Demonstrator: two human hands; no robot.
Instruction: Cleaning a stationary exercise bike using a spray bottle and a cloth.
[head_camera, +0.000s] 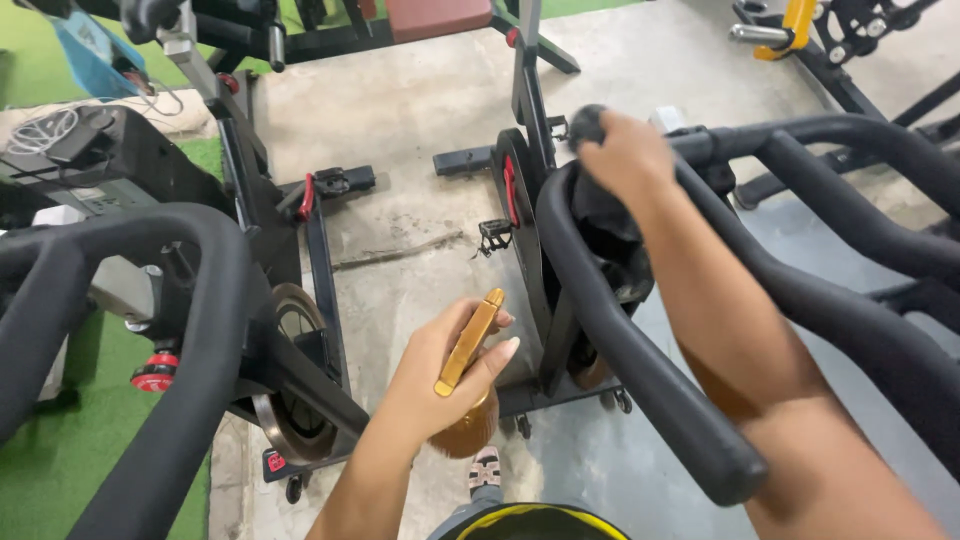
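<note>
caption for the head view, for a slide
Left hand holds a gold spray bottle while right hand presses a black cloth on an exercise bike handlebar.

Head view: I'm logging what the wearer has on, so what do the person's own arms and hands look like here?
Both arms are bare to the edge of the picture: no sleeves, gloves, watch or bracelets show. The left hand has longish pale fingernails, and no ring shows on it. The right hand is seen from the back, also without rings; its nails are hidden.

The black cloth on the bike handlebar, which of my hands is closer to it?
Right. The right hand presses on the black cloth draped over the handlebar. The left hand is lower and apart from it, holding a gold spray bottle.
</note>
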